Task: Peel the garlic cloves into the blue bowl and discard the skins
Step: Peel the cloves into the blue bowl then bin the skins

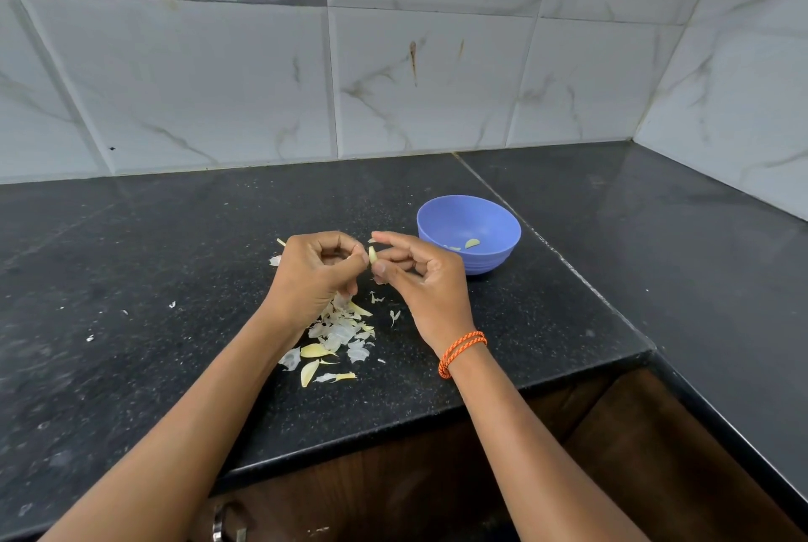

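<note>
left hand, right hand, pinching garlic clove

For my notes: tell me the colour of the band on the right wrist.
Orange, a thin cord looped twice round the wrist, seen in the head view.

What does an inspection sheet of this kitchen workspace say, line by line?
Surface: black speckled counter, small white flecks on it.
Job's things: clove held between both hands; blue bowl on the counter to the right, with peeled cloves inside.
Clutter: skins piled on the counter under the hands.
Hands: left hand and right hand both pinch the clove; orange band on the right wrist.
Cables: nothing seen.
Surroundings: marble-look tiles behind; wooden cabinet below.
</note>
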`<action>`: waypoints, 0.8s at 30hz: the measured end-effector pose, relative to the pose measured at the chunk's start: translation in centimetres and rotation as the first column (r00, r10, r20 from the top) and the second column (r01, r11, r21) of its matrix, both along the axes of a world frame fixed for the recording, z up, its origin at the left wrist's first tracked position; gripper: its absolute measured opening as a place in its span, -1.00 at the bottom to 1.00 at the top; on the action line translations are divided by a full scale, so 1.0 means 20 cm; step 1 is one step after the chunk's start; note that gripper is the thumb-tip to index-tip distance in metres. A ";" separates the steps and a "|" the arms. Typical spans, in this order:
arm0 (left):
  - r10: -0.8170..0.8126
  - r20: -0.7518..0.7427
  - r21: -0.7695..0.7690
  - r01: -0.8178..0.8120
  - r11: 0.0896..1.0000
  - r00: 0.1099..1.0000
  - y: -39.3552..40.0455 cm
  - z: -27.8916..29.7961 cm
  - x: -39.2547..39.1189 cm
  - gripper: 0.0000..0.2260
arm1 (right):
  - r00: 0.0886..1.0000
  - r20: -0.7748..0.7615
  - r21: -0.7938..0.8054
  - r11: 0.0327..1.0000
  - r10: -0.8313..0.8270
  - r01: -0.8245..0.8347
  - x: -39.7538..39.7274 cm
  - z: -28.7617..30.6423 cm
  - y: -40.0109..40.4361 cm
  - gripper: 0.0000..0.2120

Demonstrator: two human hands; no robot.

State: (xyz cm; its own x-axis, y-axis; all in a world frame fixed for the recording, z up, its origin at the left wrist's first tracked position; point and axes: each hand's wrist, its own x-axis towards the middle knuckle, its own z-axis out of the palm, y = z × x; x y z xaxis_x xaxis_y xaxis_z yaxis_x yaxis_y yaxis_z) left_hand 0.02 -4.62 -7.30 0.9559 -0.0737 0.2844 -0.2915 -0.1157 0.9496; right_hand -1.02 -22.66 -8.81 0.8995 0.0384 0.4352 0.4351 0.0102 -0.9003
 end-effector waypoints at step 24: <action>-0.061 0.011 -0.031 0.061 0.998 0.998 0.00 0.00 -0.02 -0.92 | 0.998 -0.054 -0.004 1.000 -0.014 0.013 -0.01 0.01 0.01 -0.89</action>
